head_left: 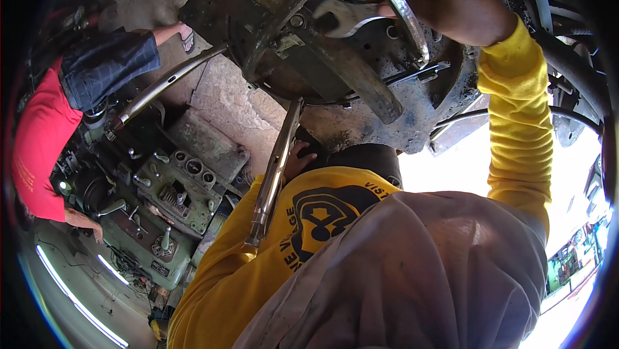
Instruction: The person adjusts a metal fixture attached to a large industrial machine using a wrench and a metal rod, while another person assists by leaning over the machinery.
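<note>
At the upper right my right hand (445, 4) is closed around an open-end wrench (353, 19). The wrench's jaw lies over a greasy round metal assembly, a little right of a bolt (296, 20). A curved steel bar (401, 10) of that assembly crosses in front of the wrench handle. My left hand (299, 157) is low, close to my body, beside a slotted steel arm (278, 175). That arm hides part of the hand, and its fingers look bent; what they touch is hidden. A thick crossbar (351, 71) spans the assembly.
Another slotted arm (171, 81) juts out left. Beyond it stands a green machine (184, 175) with levers and dials. A person in a red shirt (45, 146) is beside it, one hand (87, 223) near the levers. Hoses (570, 68) and rods run along the right.
</note>
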A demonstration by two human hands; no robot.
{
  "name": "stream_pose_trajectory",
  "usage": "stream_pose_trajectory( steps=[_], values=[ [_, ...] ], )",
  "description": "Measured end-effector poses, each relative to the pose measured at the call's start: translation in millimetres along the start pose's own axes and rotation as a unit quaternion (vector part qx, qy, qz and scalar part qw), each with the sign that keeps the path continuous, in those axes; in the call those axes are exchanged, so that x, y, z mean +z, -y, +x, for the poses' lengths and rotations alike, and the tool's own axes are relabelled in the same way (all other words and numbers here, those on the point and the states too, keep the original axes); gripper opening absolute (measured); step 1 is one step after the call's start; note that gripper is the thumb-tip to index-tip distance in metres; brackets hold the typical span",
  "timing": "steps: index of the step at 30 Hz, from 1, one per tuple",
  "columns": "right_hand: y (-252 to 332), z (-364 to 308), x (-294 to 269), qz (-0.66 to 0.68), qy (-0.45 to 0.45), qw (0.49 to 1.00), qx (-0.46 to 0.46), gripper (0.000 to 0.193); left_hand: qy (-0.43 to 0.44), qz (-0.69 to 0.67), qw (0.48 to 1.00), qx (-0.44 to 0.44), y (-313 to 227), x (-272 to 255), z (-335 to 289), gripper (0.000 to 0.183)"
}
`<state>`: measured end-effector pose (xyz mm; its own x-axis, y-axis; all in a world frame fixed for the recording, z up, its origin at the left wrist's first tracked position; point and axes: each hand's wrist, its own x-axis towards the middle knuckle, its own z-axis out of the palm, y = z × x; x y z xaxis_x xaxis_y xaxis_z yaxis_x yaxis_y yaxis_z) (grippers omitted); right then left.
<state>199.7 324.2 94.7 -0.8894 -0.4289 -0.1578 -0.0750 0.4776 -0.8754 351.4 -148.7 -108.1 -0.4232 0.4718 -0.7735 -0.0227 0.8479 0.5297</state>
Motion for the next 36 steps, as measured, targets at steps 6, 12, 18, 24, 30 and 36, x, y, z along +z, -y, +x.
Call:
stream_pose_trajectory(
  steps=[6,12,18,24,30,36],
  values=[
    [-27.2,-10.7,-4.8,-0.152,-0.076,0.984,0.054,0.011,-0.019,0.016,1.0,0.012,4.3,1.8,-3.0,0.047],
    [-21.4,9.2,7.6,-0.257,-0.165,0.946,-0.104,0.016,-0.013,0.067,0.998,-0.001,13.9,4.3,-3.9,0.047],
    [-38.4,58.7,41.6,-0.145,-0.102,0.934,-0.31,0.037,-0.014,0.034,0.999,0.009,16.8,7.8,-0.1,0.047],
    [-39.7,72.1,52.3,-0.166,-0.095,0.926,-0.326,0.039,-0.026,0.019,0.999,-0.003,16.7,13.3,-8.0,0.05],
    [-38.8,69.3,56.9,-0.177,-0.1,0.922,-0.331,0.04,-0.025,0.01,1.0,-0.009,6.4,11.3,-7.6,0.048],
    [-40.5,67.3,55.0,-0.187,-0.111,0.919,-0.328,0.042,0.071,0.01,0.993,-0.091,-15.0,-7.3,-0.8,0.058]
  ],
)
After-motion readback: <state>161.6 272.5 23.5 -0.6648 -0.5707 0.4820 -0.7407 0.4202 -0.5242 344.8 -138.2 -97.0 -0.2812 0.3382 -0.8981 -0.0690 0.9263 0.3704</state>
